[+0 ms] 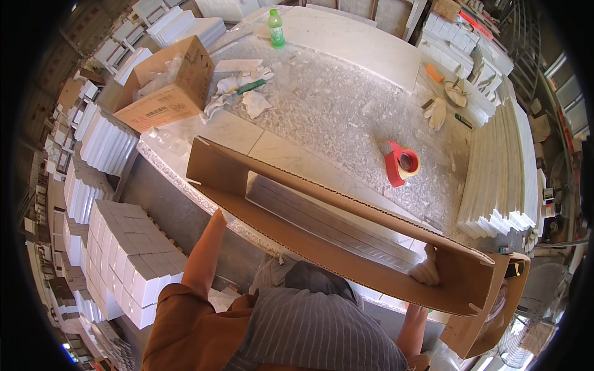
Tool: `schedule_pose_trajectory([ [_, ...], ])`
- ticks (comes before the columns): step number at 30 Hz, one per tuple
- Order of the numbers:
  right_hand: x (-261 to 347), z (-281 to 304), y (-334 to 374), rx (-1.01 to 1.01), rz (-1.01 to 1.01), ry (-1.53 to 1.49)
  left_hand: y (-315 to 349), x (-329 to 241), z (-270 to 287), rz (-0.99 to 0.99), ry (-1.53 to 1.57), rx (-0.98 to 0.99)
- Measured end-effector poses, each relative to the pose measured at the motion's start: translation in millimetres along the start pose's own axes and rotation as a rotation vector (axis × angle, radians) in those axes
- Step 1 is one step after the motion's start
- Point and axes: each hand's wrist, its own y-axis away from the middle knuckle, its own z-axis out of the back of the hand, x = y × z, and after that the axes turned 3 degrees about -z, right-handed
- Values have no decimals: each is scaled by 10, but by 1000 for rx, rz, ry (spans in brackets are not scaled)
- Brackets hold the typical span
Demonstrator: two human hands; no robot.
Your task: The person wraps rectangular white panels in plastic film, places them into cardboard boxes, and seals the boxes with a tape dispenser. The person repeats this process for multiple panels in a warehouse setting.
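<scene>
A long, narrow brown cardboard carton (pixel 297 242) lies tilted across the front of the work table, its long walls standing up and its top gaping. Long grey-brown striped strips (pixel 328 217) show through its middle, with white tile visible beside them. My right hand (pixel 426 269), in a pale glove, has its fingers curled at the carton's inside near the right end, while the forearm passes beneath the near wall. My left hand (pixel 219 215) is at the near wall toward the left end; its fingers are hidden by the cardboard.
A red tape dispenser (pixel 402 163) sits beyond the carton. Farther off are a green bottle (pixel 276 29), gloves (pixel 437 114) and an open box (pixel 162 86). Stacked white slabs (pixel 502 161) edge the right side; white boxes (pixel 130 256) are piled at left. Another open carton (pixel 479 324) is at lower right.
</scene>
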Motion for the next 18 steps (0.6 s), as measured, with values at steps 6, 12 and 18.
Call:
schedule_pose_trajectory([
  [6,-43,-19,33,-5,-29,-3,-10,64,36,20,-3,-1],
  [12,-189,159,248,-13,-84,12,57,203,103,43,13,-6],
  [18,-264,160,280,-31,-105,3,86,266,66,60,22,-8],
])
